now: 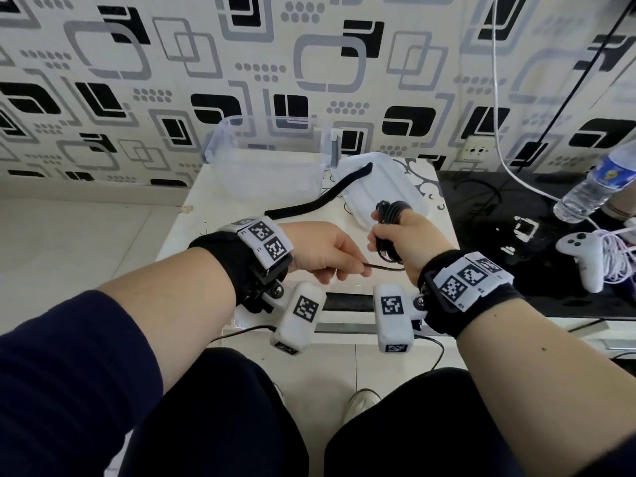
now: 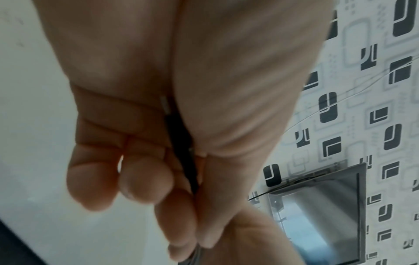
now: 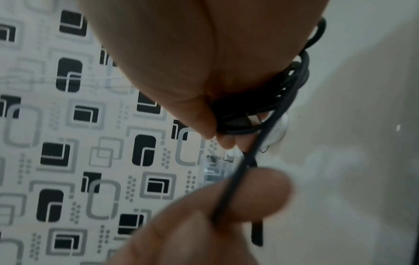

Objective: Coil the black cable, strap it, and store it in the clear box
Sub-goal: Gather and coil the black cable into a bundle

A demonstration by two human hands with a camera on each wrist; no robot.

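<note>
The black cable (image 1: 388, 218) is wound in loops round my right hand (image 1: 395, 235), which grips the coil (image 3: 267, 107) over the white table. My left hand (image 1: 327, 253) pinches the cable's free end (image 1: 375, 267) between thumb and fingers just left of the right hand; the plug end (image 2: 181, 148) lies in its palm. A black strap (image 1: 320, 201) lies flat on the table beyond my hands, one end resting on the box lid (image 1: 378, 187). The clear box (image 1: 265, 163) stands open at the table's back.
A white table (image 1: 206, 215) stands against patterned wallpaper. To the right is a dark glossy surface (image 1: 499, 215) with a white game controller (image 1: 581, 256), white cord and a water bottle (image 1: 595, 180). A white cable (image 1: 497, 98) hangs down the wall.
</note>
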